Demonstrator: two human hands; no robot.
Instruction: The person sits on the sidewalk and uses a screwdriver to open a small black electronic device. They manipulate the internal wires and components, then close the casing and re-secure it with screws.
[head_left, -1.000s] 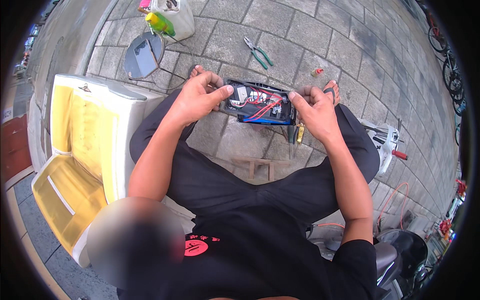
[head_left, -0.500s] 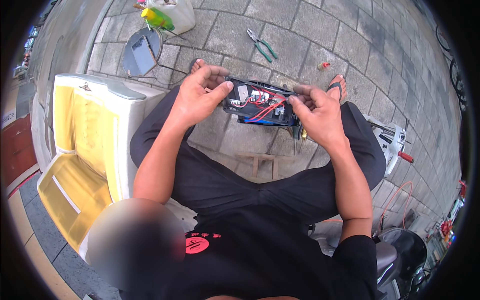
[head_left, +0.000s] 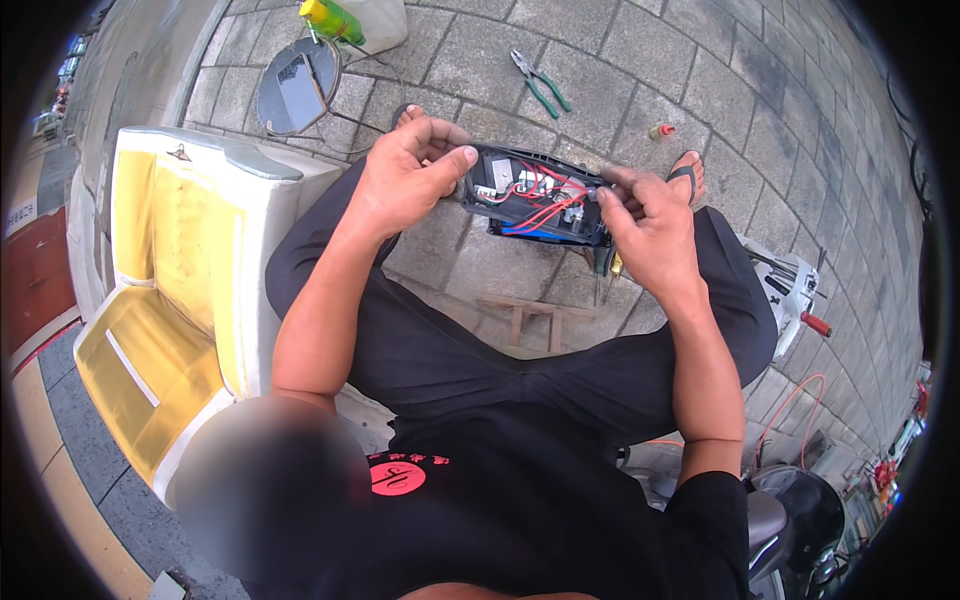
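Between my knees I hold up a black plastic casing [head_left: 500,213], its open side toward me. Red wires [head_left: 552,212] and small electrical parts lie inside it, and a blue part [head_left: 540,234] shows along its lower edge. My left hand [head_left: 412,180] grips the casing's left end, thumb on the near side. At the right end my right hand [head_left: 652,228] pinches the rim beside the wires; its fingertips are partly hidden.
Green-handled pliers [head_left: 541,85] and a small red-capped bottle [head_left: 661,131] lie on the paving beyond. A round tray [head_left: 268,98] sits at far left, near a yellow-and-green bottle [head_left: 330,20]. A yellow-and-white seat [head_left: 185,255] stands left; a white tool holder [head_left: 790,290] is right.
The view has shifted slightly, so the ground things appear a little higher and further right. Both hands keep hold of the casing, which looks tilted a little more.
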